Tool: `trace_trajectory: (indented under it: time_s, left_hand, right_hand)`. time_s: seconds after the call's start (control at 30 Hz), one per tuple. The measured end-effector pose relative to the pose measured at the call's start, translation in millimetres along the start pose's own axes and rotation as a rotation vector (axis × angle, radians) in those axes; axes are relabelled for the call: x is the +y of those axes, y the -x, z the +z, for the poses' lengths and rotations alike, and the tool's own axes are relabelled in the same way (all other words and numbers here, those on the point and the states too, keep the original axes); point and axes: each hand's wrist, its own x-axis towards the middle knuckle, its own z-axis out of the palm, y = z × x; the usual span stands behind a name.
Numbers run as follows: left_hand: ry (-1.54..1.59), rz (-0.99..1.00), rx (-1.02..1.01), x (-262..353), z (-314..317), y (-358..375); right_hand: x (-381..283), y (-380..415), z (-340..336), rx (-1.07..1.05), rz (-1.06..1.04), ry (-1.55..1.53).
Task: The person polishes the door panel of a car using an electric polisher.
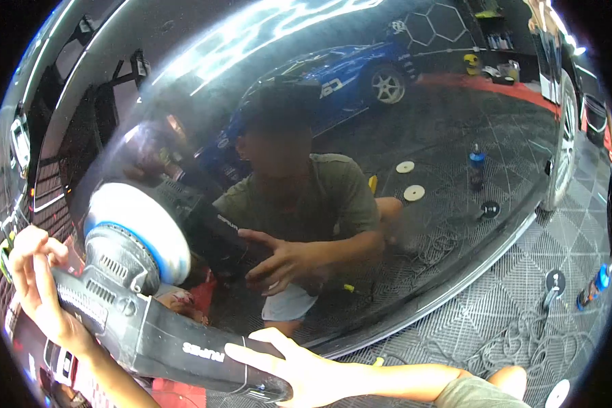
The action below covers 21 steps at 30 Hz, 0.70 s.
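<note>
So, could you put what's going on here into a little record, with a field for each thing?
Tool: black polisher
Polisher's pad: white, round, facing the panel; contact unclear
Right hand: wrapped around the rear end
Left hand: by the head end, fingers bent; grip unclear
Surface: glossy dark car panel
Reflections: person, blue car
Floor: grey tiles with tangled cord, blue bottle
Beyond the panel: a wheel
</note>
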Motion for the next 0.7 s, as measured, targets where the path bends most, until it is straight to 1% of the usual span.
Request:
trace_trajectory:
  time_s: [0.07,0.13,0.17,0.2,0.27,0.3,0.33,0.4,0.43,0.47,0.53,0.57,0.6,0.67,0.7]
  left_hand:
    - [0.009,-0.015,0.054,5.8,4.7,1.0]
    - [0.039,-0.008,0.081,-4.6,5.2,4.1]
    - [0.021,0.016,0.041,-4.1,1.4,2.0]
    - [0.015,0.017,0.047,-2.8,0.7,1.5]
    - [0.057,-0.018,0.052,-1.8,-0.1,2.9]
    - [0.049,-0.019,0.053,-1.5,0.1,3.8]
    - [0.06,-0.018,0.059,-1.2,2.0,4.3]
    - [0.081,-0.014,0.073,1.2,1.9,5.4]
    - [0.102,-0.023,0.044,1.1,-2.5,5.5]
    - [0.107,-0.028,0.051,-5.3,-4.7,6.7]
    - [0.238,-0.037,0.026,-3.8,-4.3,4.9]
    - [0.187,-0.02,0.073,0.4,1.1,3.2]
    - [0.185,-0.018,0.074,4.5,0.8,0.9]
    - [0.155,-0.097,0.014,9.6,-2.0,-1.7]
    - [0.073,-0.009,0.054,9.7,5.9,-2.4]
  right_hand:
    - [-1.8,-0.4,-3.1,0.06,-0.045,-0.086]
    - [4.5,-1.1,-5.1,0.034,-0.038,-0.082]
    - [3.5,-0.5,-7.0,0.016,-0.035,-0.076]
    - [-1.2,0.3,-10.8,0.009,-0.039,-0.077]
    - [-9.2,2.2,-18.1,-0.167,0.127,0.108]
    - [-4.6,2.2,-17.2,-0.135,0.06,0.114]
    - [-4.9,2.4,-20.4,-0.141,0.06,0.111]
    - [-9.8,0.9,-26.4,-0.204,0.137,0.077]
    - [-9.4,2.0,-26.8,-0.211,0.137,0.079]
    - [-6.5,1.2,-25.4,-0.188,0.118,0.116]
    - [-5.9,4.9,-27.7,-0.161,0.092,0.14]
    - [-8.2,5.8,-33.0,-0.164,0.075,0.125]
    - [-10.5,7.4,-36.3,-0.167,0.058,0.112]
    - [-12.6,10.0,-36.4,-0.149,0.035,0.133]
    - [-13.7,10.8,-35.4,-0.128,0.019,0.153]
